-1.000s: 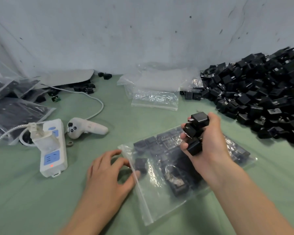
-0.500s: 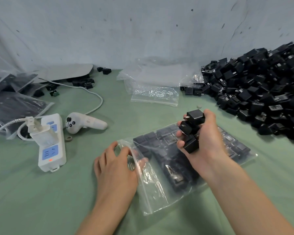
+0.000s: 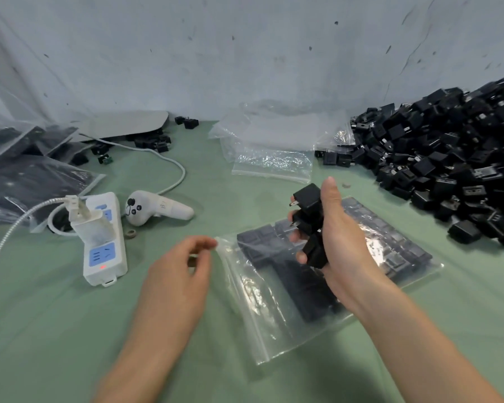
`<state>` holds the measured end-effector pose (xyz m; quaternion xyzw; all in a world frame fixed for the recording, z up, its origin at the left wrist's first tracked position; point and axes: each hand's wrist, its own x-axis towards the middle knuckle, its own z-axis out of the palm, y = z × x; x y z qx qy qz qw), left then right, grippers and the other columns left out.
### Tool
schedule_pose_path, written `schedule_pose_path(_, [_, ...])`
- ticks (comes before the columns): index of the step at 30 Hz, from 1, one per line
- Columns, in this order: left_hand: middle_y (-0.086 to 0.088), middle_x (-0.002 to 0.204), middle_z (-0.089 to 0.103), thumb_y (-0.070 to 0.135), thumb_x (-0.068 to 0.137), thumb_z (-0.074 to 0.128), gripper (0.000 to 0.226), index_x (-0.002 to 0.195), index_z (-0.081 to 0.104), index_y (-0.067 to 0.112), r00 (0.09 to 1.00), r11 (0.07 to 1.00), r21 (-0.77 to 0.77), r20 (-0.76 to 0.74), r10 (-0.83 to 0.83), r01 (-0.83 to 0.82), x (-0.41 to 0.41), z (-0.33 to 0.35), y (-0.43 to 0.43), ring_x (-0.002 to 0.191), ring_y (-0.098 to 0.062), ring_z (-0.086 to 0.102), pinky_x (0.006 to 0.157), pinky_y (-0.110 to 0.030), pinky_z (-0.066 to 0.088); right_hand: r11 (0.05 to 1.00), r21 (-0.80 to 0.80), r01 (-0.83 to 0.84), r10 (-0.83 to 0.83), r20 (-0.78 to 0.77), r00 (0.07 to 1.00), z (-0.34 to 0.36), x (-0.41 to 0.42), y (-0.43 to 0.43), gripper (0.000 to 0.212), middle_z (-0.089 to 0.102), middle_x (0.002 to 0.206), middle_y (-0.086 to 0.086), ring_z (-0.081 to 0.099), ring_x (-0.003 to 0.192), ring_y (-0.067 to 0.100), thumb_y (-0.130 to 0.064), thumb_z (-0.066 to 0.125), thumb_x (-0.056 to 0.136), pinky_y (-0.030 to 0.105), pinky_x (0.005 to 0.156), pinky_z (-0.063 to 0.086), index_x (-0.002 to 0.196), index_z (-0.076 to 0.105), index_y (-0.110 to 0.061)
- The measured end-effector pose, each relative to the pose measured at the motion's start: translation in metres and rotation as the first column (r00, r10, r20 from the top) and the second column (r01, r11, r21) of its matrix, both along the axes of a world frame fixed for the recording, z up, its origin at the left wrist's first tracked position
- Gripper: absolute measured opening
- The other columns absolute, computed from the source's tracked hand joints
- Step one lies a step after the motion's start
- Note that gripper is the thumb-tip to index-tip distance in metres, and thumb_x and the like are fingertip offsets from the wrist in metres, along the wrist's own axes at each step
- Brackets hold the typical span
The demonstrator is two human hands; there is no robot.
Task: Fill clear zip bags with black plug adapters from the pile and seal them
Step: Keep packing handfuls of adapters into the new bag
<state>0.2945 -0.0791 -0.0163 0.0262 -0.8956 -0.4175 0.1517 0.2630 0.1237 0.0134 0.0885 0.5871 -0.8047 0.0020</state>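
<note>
- Loading step, by the looks of it. The right hand [image 3: 341, 237] has its fingers curled tight round a little stack of adapters [image 3: 309, 225] and hovers over the zip bag [image 3: 274, 309].
- The bag lies flat on the green cloth [image 3: 70, 330], with rows of adapters already inside and its mouth on the left edge, not sealed yet.
- The left hand [image 3: 178, 274] has fingers curled close together right at the far corner of the mouth. It's blurry there, so I can't tell if it actually has the lip pinched.
- Next move, I reckon: lift the mouth open, slide the stack in prongs-last, then press the zip strip shut along its whole length.
- The bag is thin, crinkly clear film with lots of glare. It's floppy, so it'll probably skate on the cloth unless pinned.
- The adapters are hard matte black blocks with small metal prongs that could snag the film.
- The pile [image 3: 448, 170] sits to the right, near the bag's closed end. Spare empty bags [image 3: 271, 161] lie behind.
</note>
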Motion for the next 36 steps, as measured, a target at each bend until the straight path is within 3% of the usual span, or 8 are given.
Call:
schedule_pose_path(5, [0.012, 0.094, 0.071, 0.040, 0.094, 0.058, 0.011, 0.102, 0.064, 0.043, 0.986, 0.898, 0.407, -0.100, -0.136, 0.165, 0.009, 0.030, 0.015, 0.077, -0.006, 0.069, 0.068, -0.022, 0.055, 0.987, 0.041, -0.153, 0.158, -0.147, 0.976, 0.005, 0.006, -0.015, 0.060, 0.070, 0.083, 0.001, 0.058, 0.058, 0.014, -0.071, 0.053, 0.080, 0.025, 0.040, 0.041, 0.094, 0.073, -0.017])
schedule_pose_path(11, [0.000, 0.084, 0.073, 0.046, 0.078, 0.058, 0.041, 0.105, 0.066, 0.017, 0.950, 0.686, 0.689, -0.011, -0.313, 0.233, 0.011, 0.033, 0.021, 0.071, -0.016, 0.068, 0.060, -0.022, 0.054, 0.847, 0.415, -0.333, 0.474, -0.305, 0.826, 0.003, 0.016, -0.024, 0.021, 0.068, 0.079, -0.011, 0.057, 0.060, 0.005, -0.041, 0.052, 0.102, 0.019, 0.043, 0.041, 0.113, 0.069, -0.037])
schedule_pose_path(14, [-0.004, 0.085, 0.071, 0.048, 0.070, 0.064, 0.049, 0.102, 0.068, 0.011, 0.933, 0.587, 0.785, 0.033, -0.359, 0.199, 0.010, 0.028, 0.012, 0.069, -0.017, 0.066, 0.057, -0.024, 0.053, 0.758, 0.574, -0.310, 0.547, -0.301, 0.781, 0.003, 0.017, -0.022, 0.023, 0.067, 0.079, -0.025, 0.058, 0.067, -0.005, -0.034, 0.052, 0.103, 0.008, 0.055, 0.043, 0.122, 0.065, -0.037])
schedule_pose_path(18, [-0.010, 0.086, 0.070, 0.046, 0.070, 0.069, 0.053, 0.106, 0.068, 0.007, 0.906, 0.509, 0.847, 0.086, -0.415, 0.154, 0.011, 0.022, 0.000, 0.070, -0.018, 0.065, 0.056, -0.026, 0.053, 0.548, 0.806, -0.224, 0.644, -0.235, 0.728, -0.001, 0.015, -0.018, 0.039, 0.062, 0.113, -0.026, 0.058, 0.109, -0.007, -0.060, 0.055, 0.092, 0.015, 0.090, 0.044, 0.131, 0.053, -0.056])
schedule_pose_path(21, [-0.004, 0.086, 0.073, 0.035, 0.075, 0.082, 0.033, 0.098, 0.067, 0.017, 0.955, 0.700, 0.707, 0.126, -0.267, 0.103, 0.010, 0.011, -0.014, 0.070, -0.010, 0.066, 0.060, -0.019, 0.052, 0.588, 0.789, -0.179, 0.582, -0.259, 0.771, -0.001, 0.012, -0.014, 0.045, 0.063, 0.098, -0.028, 0.060, 0.094, -0.009, -0.070, 0.053, 0.087, 0.012, 0.078, 0.043, 0.130, 0.052, -0.059])
schedule_pose_path(24, [0.006, 0.093, 0.071, 0.033, 0.081, 0.078, 0.020, 0.095, 0.064, 0.035, 0.993, 0.965, 0.262, 0.104, -0.051, 0.022, 0.018, -0.007, -0.028, 0.079, -0.005, 0.063, 0.071, -0.017, 0.047, 0.712, 0.695, -0.095, 0.417, -0.310, 0.855, -0.005, 0.005, 0.000, 0.030, 0.056, 0.070, -0.018, 0.056, 0.065, -0.001, -0.059, 0.054, 0.092, 0.014, 0.060, 0.040, 0.122, 0.058, -0.055])
schedule_pose_path(28, [0.015, 0.105, 0.062, 0.046, 0.074, 0.072, 0.033, 0.100, 0.052, 0.053, 0.991, 0.995, 0.018, 0.087, -0.103, 0.102, 0.031, -0.025, -0.023, 0.106, 0.004, 0.050, 0.093, -0.025, 0.040, 0.800, 0.599, -0.030, 0.233, -0.264, 0.936, -0.015, -0.003, 0.012, 0.020, 0.046, 0.060, -0.007, 0.043, 0.053, 0.014, -0.039, 0.055, 0.098, 0.030, 0.049, 0.038, 0.106, 0.061, -0.056])
schedule_pose_path(36, [0.050, 0.120, 0.047, 0.071, 0.067, 0.051, 0.034, 0.079, 0.055, 0.039, 0.964, 0.954, -0.145, -0.004, -0.265, 0.262, 0.028, -0.029, -0.005, 0.118, 0.013, 0.039, 0.097, -0.010, 0.024, 0.874, 0.487, 0.008, 0.082, -0.162, 0.983, -0.025, -0.010, 0.018, 0.028, 0.057, 0.063, -0.008, 0.052, 0.058, 0.018, -0.022, 0.052, 0.097, 0.032, 0.049, 0.043, 0.104, 0.066, -0.047])
